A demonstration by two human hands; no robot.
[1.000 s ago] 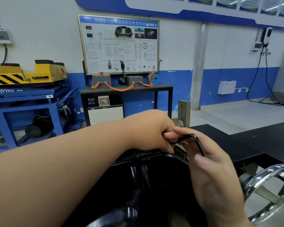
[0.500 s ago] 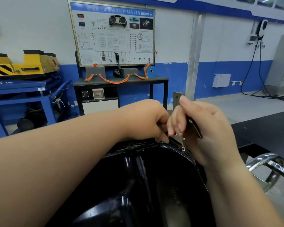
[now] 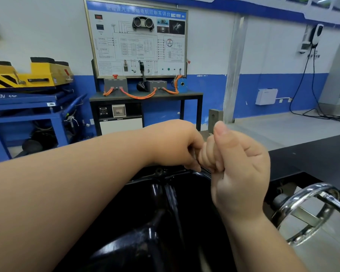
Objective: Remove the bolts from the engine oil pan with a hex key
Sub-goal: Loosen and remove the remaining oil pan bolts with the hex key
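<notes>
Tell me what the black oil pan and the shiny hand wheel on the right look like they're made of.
Oil pan: probably pressed sheet metal under glossy black paint, since sharp reflections run along its ribs. Hand wheel: seemingly steel with a chrome-like mirror finish, and its rim shows bright highlights. The base metal of either cannot be confirmed by look.

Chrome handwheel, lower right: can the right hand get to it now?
Probably yes: nothing lies between the right hand and the chrome handwheel beside its wrist; its curled fingers, likely round the hidden hex key, must open first.
</notes>
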